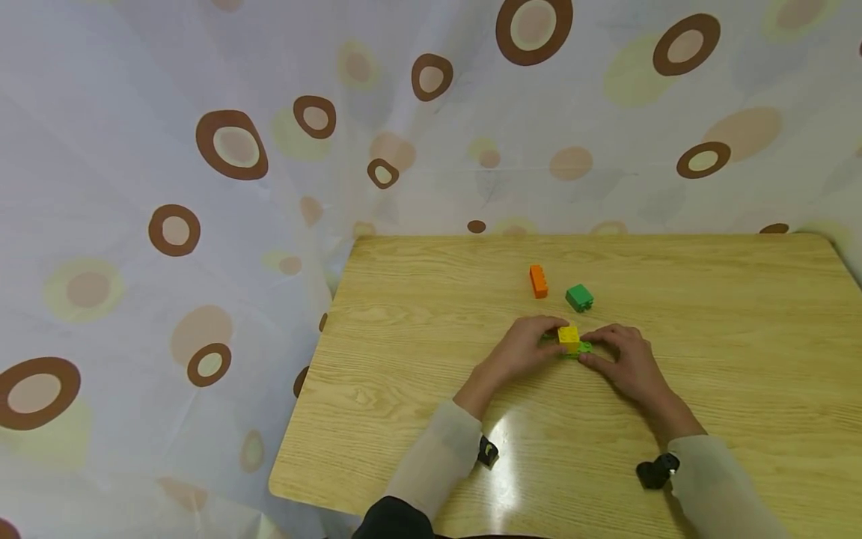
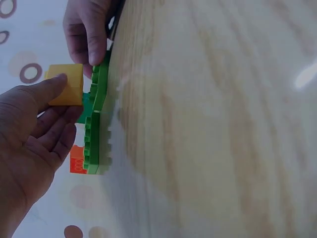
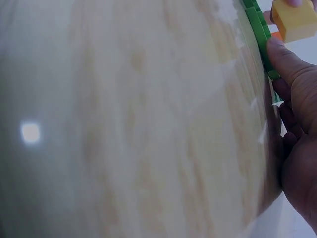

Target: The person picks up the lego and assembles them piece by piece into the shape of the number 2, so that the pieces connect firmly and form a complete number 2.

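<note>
A yellow brick (image 1: 569,337) sits on a light green plate (image 1: 582,348) lying flat on the wooden table (image 1: 417,352). My left hand (image 1: 539,338) pinches the yellow brick from the left; in the left wrist view its thumb (image 2: 49,87) lies on the yellow brick (image 2: 67,85) above the green plate (image 2: 96,124). My right hand (image 1: 606,350) holds the plate's right end. The right wrist view shows its thumb (image 3: 285,57) on the edge of the plate (image 3: 258,27), with the yellow brick (image 3: 294,19) above.
An orange brick (image 1: 538,281) and a dark green brick (image 1: 579,297) lie loose just behind the hands. A patterned curtain (image 1: 202,187) hangs behind and to the left of the table. The table's left edge (image 1: 303,397) is near my left forearm.
</note>
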`<state>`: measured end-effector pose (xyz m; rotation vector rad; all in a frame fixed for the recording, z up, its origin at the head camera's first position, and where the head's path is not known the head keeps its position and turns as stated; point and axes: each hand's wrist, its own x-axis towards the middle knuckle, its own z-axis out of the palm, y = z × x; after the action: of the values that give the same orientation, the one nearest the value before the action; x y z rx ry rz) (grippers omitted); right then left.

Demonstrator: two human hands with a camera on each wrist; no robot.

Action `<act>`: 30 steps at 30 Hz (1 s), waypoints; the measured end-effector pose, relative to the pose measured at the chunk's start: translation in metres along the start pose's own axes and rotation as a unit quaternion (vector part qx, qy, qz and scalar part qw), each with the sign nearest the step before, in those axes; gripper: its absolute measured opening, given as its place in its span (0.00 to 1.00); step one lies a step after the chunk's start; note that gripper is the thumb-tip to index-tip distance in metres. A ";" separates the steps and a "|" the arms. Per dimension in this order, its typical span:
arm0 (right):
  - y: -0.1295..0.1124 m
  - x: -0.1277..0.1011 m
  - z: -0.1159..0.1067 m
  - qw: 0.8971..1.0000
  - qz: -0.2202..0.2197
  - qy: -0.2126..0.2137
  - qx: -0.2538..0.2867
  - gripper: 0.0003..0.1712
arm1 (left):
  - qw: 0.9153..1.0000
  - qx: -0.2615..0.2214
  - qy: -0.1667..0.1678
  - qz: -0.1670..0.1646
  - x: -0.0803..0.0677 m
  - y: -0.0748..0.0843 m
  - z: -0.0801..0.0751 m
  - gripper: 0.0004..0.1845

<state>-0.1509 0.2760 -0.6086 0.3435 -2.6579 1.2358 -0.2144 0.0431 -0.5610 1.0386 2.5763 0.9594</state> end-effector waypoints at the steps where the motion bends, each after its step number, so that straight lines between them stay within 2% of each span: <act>1: 0.000 0.000 0.000 1.000 -0.001 0.000 -0.001 0.18 | 1.000 0.001 0.000 0.002 -0.001 0.001 0.000 0.24; 8: -0.001 0.001 0.000 1.000 -0.003 0.002 -0.003 0.17 | 1.000 0.028 0.008 -0.003 -0.005 -0.001 0.004 0.24; 18: -0.004 0.000 0.000 1.000 -0.004 0.003 -0.002 0.18 | 1.000 0.029 0.006 0.004 -0.007 -0.002 0.006 0.23; 30: -0.002 -0.001 0.000 1.000 0.003 0.000 -0.003 0.17 | 0.999 0.028 0.016 -0.005 -0.005 -0.003 0.012 0.24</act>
<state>-0.1495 0.2747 -0.6079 0.3340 -2.6629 1.2304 -0.2078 0.0442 -0.5730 1.0319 2.6448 0.9143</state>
